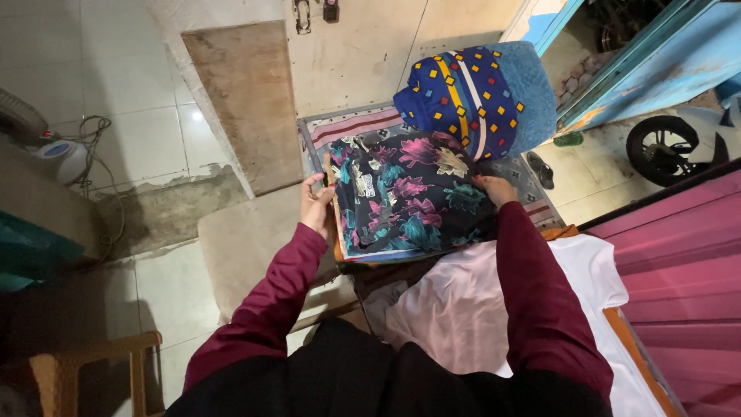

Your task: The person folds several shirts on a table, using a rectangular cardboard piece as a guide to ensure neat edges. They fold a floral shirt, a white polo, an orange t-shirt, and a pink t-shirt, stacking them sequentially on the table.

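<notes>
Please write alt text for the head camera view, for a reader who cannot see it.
Seen from above, a person's left hand and right hand press a folded dark floral cloth on a board. A blue patterned bundle lies beyond it, a white garment nearer the person.

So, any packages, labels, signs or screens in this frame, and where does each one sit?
Label: small white rectangular tag with dark print, on the dark floral folded cloth, near its left edge, just right of the left hand.
No packages, signs or screens can be made out.
</notes>
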